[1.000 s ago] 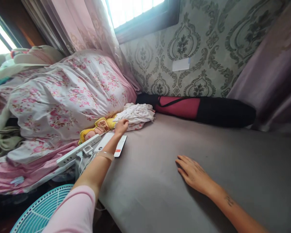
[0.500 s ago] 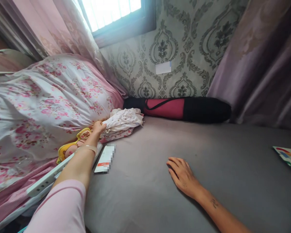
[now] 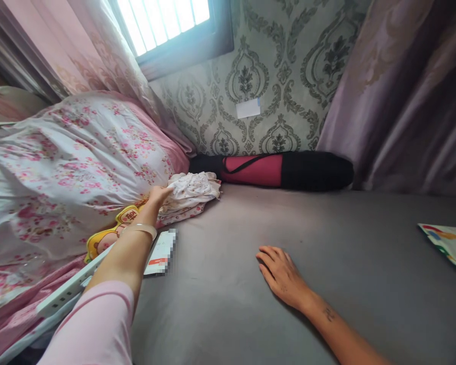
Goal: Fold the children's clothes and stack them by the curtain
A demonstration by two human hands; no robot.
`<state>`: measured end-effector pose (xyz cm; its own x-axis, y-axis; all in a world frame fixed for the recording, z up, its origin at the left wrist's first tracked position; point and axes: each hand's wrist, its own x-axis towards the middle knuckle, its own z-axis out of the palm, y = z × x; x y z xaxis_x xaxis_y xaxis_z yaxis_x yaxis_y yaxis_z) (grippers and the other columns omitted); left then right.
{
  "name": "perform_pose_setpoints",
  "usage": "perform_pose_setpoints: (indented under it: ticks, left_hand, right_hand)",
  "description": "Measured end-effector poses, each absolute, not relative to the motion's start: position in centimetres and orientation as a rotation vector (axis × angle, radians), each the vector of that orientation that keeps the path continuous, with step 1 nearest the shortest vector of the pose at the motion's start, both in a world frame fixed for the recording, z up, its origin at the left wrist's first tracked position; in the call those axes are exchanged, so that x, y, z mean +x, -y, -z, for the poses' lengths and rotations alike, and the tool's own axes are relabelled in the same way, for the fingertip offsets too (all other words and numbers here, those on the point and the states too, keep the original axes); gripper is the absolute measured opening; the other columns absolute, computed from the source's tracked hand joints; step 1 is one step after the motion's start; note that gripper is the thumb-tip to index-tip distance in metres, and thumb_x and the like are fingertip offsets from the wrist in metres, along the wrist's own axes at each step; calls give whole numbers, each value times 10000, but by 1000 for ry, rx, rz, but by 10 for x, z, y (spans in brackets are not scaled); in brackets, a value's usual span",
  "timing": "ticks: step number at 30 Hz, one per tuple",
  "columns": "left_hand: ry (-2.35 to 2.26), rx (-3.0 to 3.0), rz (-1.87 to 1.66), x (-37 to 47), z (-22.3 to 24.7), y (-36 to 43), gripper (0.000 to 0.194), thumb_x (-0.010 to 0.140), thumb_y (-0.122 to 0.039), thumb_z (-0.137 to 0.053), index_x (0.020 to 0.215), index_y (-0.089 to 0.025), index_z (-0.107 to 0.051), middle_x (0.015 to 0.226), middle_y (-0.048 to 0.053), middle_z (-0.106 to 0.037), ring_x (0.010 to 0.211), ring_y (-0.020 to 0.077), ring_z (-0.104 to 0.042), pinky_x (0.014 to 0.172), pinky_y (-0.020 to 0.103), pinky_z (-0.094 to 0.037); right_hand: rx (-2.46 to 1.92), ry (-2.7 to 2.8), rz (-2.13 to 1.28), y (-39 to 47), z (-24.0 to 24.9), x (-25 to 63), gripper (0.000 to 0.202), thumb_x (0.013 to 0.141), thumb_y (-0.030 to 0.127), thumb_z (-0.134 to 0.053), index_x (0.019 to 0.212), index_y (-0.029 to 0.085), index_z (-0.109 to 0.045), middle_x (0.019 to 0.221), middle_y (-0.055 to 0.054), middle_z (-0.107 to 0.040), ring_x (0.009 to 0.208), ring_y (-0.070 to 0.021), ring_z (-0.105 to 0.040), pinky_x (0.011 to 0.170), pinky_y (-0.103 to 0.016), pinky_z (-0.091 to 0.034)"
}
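My left hand (image 3: 160,193) reaches out to a crumpled pile and is closed on the near-left edge of a white cloth (image 3: 193,185) with small dark dots. Its fingertips are partly hidden in the folds. Beneath that lies a pink-and-white patterned cloth (image 3: 182,215). My right hand (image 3: 283,279) rests palm down on the grey bedsheet (image 3: 228,304), fingers stretched out and holding nothing. Near my left forearm are a flat white packet (image 3: 160,253) with an orange stripe and a yellow cartoon-shaped cushion (image 3: 99,242), partly covered by the arm.
A black-and-red long bag (image 3: 254,170) lies along the patterned wall. Floral bedding (image 3: 76,152) is heaped at the left, beside a white rail (image 3: 61,299). A colourful printed item (image 3: 446,248) lies at the right edge. Curtains hang on both sides of the window (image 3: 167,25).
My left hand has pushed slightly further against the white cloth, whose folds have shifted. The camera view has moved a little. My right hand stays flat on the sheet.
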<state>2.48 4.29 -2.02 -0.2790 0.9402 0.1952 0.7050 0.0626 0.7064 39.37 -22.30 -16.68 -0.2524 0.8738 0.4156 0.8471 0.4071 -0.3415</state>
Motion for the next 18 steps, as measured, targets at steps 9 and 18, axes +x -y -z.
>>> perform_pose_setpoints:
  ticks: [9,18]
  left_hand:
    - [-1377,1547,-1406,91,-32,-45,399,594,-515,-694,732,-155,-588,571,-22,-547,504,82,-462,536,208,-363]
    - [-864,1497,-1505,161,-65,-5,422,636,-495,-784,850,-156,-652,725,5,-684,628,95,-624,589,193,-429]
  right_hand:
    - [-1457,2150,-115,222,166,395,291,948,230,-435,1179,218,-611,1276,-89,-592,1174,-249,-503,995,-448,-439]
    - [-1443,2141,-143,224,163,396,295,937,210,-452,1173,216,-629,1276,-99,-603,1210,-253,-501,1014,-465,-440]
